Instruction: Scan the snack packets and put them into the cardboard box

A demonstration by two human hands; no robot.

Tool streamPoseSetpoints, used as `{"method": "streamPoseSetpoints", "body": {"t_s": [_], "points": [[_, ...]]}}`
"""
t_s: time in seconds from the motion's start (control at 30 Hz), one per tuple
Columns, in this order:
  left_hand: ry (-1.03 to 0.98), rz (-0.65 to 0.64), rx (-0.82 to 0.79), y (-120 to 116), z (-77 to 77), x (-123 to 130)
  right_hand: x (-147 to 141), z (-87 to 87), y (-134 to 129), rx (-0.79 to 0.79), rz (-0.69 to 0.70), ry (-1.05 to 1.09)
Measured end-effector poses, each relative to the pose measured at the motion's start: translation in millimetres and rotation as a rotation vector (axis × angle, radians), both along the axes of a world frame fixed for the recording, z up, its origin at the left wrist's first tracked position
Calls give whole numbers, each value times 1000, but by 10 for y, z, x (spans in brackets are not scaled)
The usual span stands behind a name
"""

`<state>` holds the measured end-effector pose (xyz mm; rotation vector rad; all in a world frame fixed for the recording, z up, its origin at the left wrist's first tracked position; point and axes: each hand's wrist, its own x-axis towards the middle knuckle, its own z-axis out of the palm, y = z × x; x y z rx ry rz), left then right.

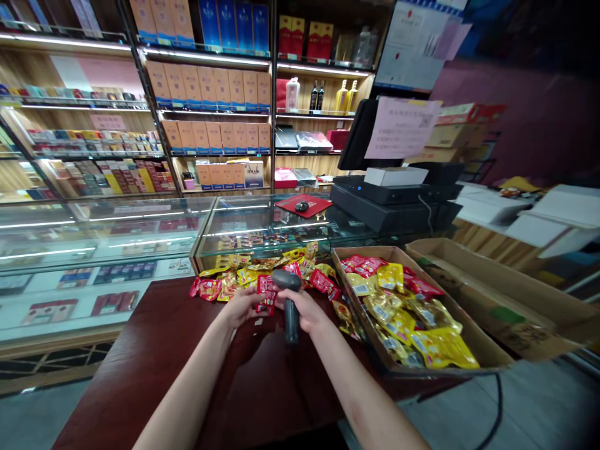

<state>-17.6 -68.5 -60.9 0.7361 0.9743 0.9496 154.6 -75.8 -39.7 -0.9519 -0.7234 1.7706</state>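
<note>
Over the dark red table [187,350], my left hand [241,306] is closed on the edge of a red snack packet [266,292]. My right hand [302,307] is closed around a grey handheld scanner [291,319], whose head is at the packet's right side. Right-hand fingertips come near the packet; whether they touch it is unclear. Behind both hands lies a pile of yellow and red snack packets [227,284], against the glass counter. To the right, an open cardboard box [335,265] holds several yellow, gold and red packets [443,347].
A glass display counter [253,219] runs behind the table, bearing a mouse [302,206] on a red mat and a black cash drawer [375,209] with a monitor [354,134]. Another open cardboard box [497,294] stands at the right. A black cable [497,400] hangs below it.
</note>
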Motion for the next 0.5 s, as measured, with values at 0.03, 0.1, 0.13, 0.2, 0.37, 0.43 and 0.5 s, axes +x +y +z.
{"method": "streamPoseSetpoints", "body": {"t_s": [0.03, 0.1, 0.13, 0.2, 0.37, 0.43, 0.5], "points": [[-61, -7, -31, 1, 10, -3, -5, 4, 6, 9, 17, 3], [-107, -16, -71, 9, 21, -5, -5, 28, 15, 10, 27, -25], [-101, -28, -77, 17, 22, -6, -1, 47, 17, 5, 25, -52], [-42, -53, -69, 40, 16, -12, 16, 90, 14, -4, 19, -103], [103, -57, -37, 111, -5, -46, 48, 151, -14, 19, -16, -136], [106, -82, -34, 131, -7, -59, 53, 136, -13, 22, -18, -131], [105, -101, -36, 144, -13, -65, 57, 105, 0, 31, -14, -125]]}}
